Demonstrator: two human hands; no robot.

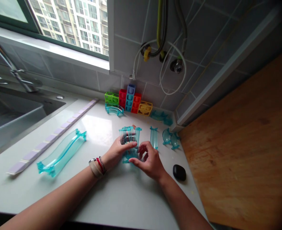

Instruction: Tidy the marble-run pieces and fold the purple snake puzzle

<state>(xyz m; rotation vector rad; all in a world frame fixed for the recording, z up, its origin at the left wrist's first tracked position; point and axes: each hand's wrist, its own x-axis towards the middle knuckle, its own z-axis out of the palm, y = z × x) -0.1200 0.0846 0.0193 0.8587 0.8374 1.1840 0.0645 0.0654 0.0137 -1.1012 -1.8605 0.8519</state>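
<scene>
My left hand is closed around a bundle of clear teal plastic track pieces, standing nearly upright above the counter. Its thumb lies across their front, and the other fingers show through the plastic from behind. My right hand is at the bundle's lower right, its fingers curled by the side edge and the thumb at the bottom end. Just right of the hands, a straight teal track piece lies on the counter. A longer, wavy teal piece rests to the left.
Two short curved teal pieces lie near a black rounded case. Colourful blocks stand against the tiled wall, with a curved teal piece before them. A pale purple strip runs beside the sink. A wooden panel borders the right.
</scene>
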